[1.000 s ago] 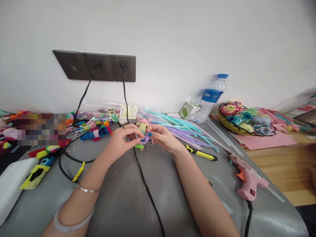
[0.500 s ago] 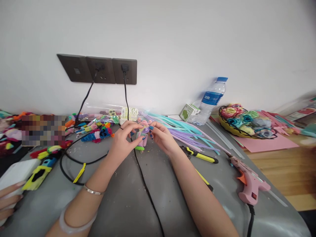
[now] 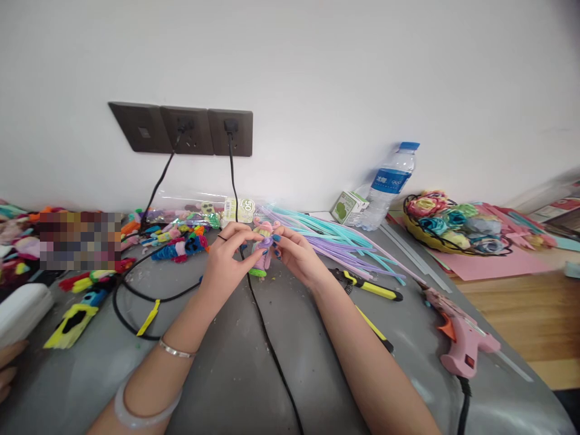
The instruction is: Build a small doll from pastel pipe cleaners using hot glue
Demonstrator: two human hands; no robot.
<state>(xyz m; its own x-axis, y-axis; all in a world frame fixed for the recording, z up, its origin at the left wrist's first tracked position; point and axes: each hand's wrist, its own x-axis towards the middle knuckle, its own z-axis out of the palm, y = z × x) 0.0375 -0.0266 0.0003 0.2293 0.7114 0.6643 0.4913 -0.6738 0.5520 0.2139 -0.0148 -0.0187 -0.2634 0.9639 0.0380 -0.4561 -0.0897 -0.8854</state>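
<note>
Grey work table (image 3: pixel 235 374) against a white wall, surface littered with small scraps. On the wall, a row of dark socket plates (image 3: pixel 181 129); two black cables (image 3: pixel 267 344) run down from them, one passing between the person's forearms toward the near edge.

At the far right, a dark wire basket of fabric roses (image 3: pixel 446 222) rests on a pink sheet (image 3: pixel 493 263). A plastic water bottle (image 3: pixel 388 185) stands at the wall, upright, with a small green-and-white carton (image 3: pixel 347 207) just beside it. A spread of long pipe cleaners (image 3: pixel 335 241) — lilac, teal, pink — lies fanned from the centre rightward. A pink hot-glue gun (image 3: pixel 462 335) lies on its side near the right edge, cable attached. A yellow-handled tool (image 3: pixel 369 286) lies near the right forearm. At the left, a pile of finished pipe-cleaner figures (image 3: pixel 176 238) and a clear packet at the wall behind them.

Left hand (image 3: pixel 224 266) and right hand (image 3: pixel 296 257) meet at table centre. Both are closed in a fingertip pinch on a small pipe-cleaner doll (image 3: pixel 263 251) — pink top, lilac middle, green base — held upright, base at or just above the table; contact cannot be told. The left wrist carries two bangles (image 3: pixel 149 399).

Another person's fingers (image 3: pixel 9 368) show at the lower left edge, beside a white case (image 3: pixel 20 305).
</note>
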